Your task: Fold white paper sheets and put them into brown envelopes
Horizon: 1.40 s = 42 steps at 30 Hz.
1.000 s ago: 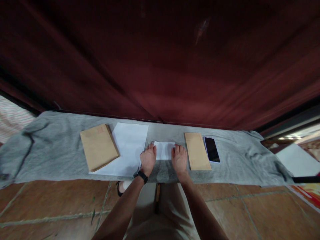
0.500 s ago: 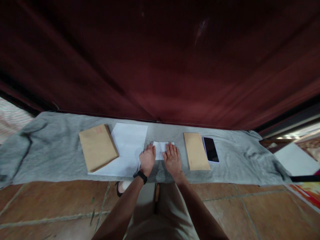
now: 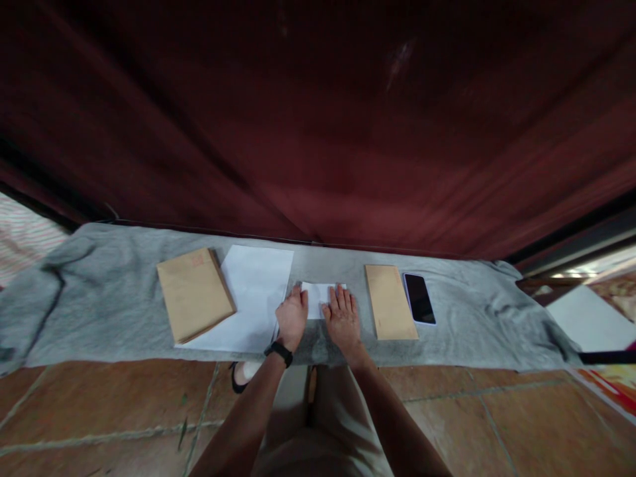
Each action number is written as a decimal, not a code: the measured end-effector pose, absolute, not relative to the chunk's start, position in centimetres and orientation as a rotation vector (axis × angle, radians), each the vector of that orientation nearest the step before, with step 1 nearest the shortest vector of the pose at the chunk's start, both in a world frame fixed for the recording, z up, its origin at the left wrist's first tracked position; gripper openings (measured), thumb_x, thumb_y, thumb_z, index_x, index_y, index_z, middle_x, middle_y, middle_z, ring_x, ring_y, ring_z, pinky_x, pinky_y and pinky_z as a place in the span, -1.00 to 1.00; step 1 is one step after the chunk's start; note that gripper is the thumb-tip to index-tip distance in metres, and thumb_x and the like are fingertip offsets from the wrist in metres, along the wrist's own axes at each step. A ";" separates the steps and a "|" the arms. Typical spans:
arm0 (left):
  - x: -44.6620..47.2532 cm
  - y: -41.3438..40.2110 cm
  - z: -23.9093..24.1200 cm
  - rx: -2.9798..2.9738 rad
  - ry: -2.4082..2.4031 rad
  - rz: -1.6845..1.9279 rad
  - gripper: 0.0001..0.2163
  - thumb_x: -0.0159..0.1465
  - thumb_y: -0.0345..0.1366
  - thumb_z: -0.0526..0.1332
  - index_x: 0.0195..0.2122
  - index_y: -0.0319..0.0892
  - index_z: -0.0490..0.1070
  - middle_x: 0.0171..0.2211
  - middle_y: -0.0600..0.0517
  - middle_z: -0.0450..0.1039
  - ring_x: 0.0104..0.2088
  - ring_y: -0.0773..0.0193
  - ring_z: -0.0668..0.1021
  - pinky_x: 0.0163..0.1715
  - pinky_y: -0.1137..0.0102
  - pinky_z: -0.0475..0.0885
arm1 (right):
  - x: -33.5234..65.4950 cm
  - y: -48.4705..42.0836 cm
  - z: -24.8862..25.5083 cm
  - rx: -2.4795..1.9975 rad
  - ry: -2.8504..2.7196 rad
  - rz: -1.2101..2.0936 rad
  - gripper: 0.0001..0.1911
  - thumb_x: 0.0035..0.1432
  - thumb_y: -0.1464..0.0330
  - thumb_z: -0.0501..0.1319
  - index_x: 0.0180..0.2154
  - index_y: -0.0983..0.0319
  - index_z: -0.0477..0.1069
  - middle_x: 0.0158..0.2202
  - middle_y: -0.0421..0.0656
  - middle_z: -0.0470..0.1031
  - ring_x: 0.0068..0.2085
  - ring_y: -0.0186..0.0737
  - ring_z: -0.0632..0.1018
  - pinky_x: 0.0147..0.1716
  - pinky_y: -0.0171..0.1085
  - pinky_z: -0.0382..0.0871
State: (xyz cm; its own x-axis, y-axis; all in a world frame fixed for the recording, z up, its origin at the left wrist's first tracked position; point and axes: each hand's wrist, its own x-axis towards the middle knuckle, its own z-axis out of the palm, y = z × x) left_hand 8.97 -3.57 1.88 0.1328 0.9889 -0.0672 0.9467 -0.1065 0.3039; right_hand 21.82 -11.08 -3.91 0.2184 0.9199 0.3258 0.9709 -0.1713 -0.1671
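Observation:
A small folded white paper point(image 3: 317, 293) lies on a grey cloth point(image 3: 99, 298) spread on the floor. My left hand point(image 3: 292, 317) rests flat on the paper's left end, fingers stretched out. My right hand point(image 3: 340, 315) lies flat on its right part, fingers spread. Much of the paper is hidden under both hands. A black band is on my left wrist.
A stack of white sheets point(image 3: 253, 291) lies left of my hands, with a brown envelope pile point(image 3: 195, 293) partly on it. Right of my hands are a narrow brown envelope point(image 3: 389, 302) and a black phone point(image 3: 419, 299). A dark red curtain point(image 3: 318, 132) hangs behind. Tiled floor lies in front.
My right hand has slid left across the folded paper, from its right edge towards my left hand. The left hand has stayed in place.

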 end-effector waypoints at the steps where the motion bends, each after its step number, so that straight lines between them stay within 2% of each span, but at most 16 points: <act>1: 8.8 -3.8 1.9 2.142 1.894 0.258 -0.64 0.48 -0.15 -0.06 0.11 -0.20 0.38 -0.17 -0.15 0.61 -0.23 0.11 0.66 -0.24 0.35 0.46 | 21.8 -11.1 -3.9 -2.165 -1.763 -0.210 -0.43 0.47 0.21 -0.02 0.39 0.32 0.11 0.41 0.13 0.12 0.42 0.08 0.15 0.33 0.10 0.04; 3: 8.6 -4.6 1.9 2.203 1.859 0.376 -0.63 0.49 -0.18 -0.09 0.14 -0.22 0.34 -0.09 -0.18 0.58 -0.15 0.10 0.64 -0.15 0.30 0.47 | 21.8 -11.0 -3.8 -2.172 -1.765 -0.193 -0.43 0.47 0.22 -0.03 0.39 0.31 0.11 0.42 0.13 0.10 0.42 0.09 0.14 0.33 0.11 0.04; 5: 8.8 -5.6 1.6 2.327 1.733 0.488 -0.61 0.49 -0.22 -0.14 0.17 -0.25 0.32 0.02 -0.23 0.52 0.01 0.07 0.59 0.01 0.24 0.45 | 21.9 -11.1 -3.7 -2.185 -1.772 -0.159 -0.42 0.47 0.23 -0.03 0.40 0.31 0.08 0.42 0.13 0.09 0.42 0.09 0.14 0.33 0.12 0.03; 8: 9.7 -7.2 0.5 2.484 1.443 0.548 -0.58 0.49 -0.23 -0.15 0.29 -0.19 0.23 0.23 -0.18 0.39 0.26 0.12 0.41 0.25 0.17 0.30 | 22.0 -11.3 -3.5 -2.208 -1.817 -0.121 -0.41 0.44 0.32 -0.03 0.42 0.30 0.03 0.44 0.11 0.02 0.44 0.06 0.10 0.35 0.11 0.00; 11: 10.8 -7.9 -0.8 2.563 1.229 0.543 -0.50 0.48 -0.15 -0.10 0.40 -0.15 0.06 0.39 -0.13 0.18 0.41 0.12 0.19 0.36 0.08 0.17 | 22.2 -11.5 -3.5 -2.220 -1.883 -0.129 -0.37 0.37 0.42 -0.01 0.42 0.30 0.02 0.46 0.07 -0.02 0.45 0.05 0.05 0.38 0.08 -0.04; 17: 10.8 -6.8 -2.0 2.564 1.289 0.444 -0.48 0.48 -0.16 -0.14 0.40 -0.29 0.09 0.41 -0.17 0.13 0.43 0.12 0.12 0.41 0.11 0.06 | 22.1 -11.5 -3.3 -2.226 -1.846 -0.123 -0.39 0.38 0.44 -0.06 0.42 0.29 0.03 0.45 0.05 0.01 0.44 0.03 0.08 0.36 0.09 -0.01; 29: 10.1 -5.8 -2.2 2.605 1.381 0.345 -0.50 0.46 -0.24 -0.11 0.39 -0.24 0.13 0.42 -0.10 0.11 0.46 0.13 0.03 0.42 0.11 0.00 | 21.7 -11.4 -2.7 -2.239 -1.777 -0.155 -0.48 0.45 0.35 -0.03 0.37 0.32 0.17 0.43 0.11 0.08 0.41 0.10 0.16 0.34 0.14 -0.03; 34: 10.0 -5.8 -2.4 2.642 1.377 0.371 -0.49 0.46 -0.19 -0.07 0.39 -0.22 0.14 0.43 -0.09 0.09 0.45 0.10 0.07 0.41 0.11 0.03 | 21.8 -11.4 -2.9 -2.298 -1.700 -0.158 -0.48 0.47 0.35 -0.07 0.36 0.37 0.16 0.41 0.13 0.11 0.39 0.07 0.18 0.34 0.11 -0.02; 42: 9.9 -5.7 -2.8 2.723 1.360 0.441 -0.52 0.46 -0.14 -0.02 0.38 -0.07 0.19 0.44 -0.05 0.05 0.43 0.05 0.12 0.39 0.06 0.07 | 23.3 -12.0 -4.0 -2.264 -1.560 -0.210 -0.48 0.46 0.36 -0.09 0.36 0.37 0.16 0.37 0.11 0.22 0.38 0.01 0.24 0.32 0.06 0.08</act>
State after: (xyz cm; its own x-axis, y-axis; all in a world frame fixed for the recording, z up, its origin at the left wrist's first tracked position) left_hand 9.91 -5.72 -2.84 0.5684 0.7915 0.2247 0.7727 -0.6073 0.1849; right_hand 23.26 -12.02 -3.96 0.3722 0.8664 0.3330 0.9236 -0.3104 -0.2249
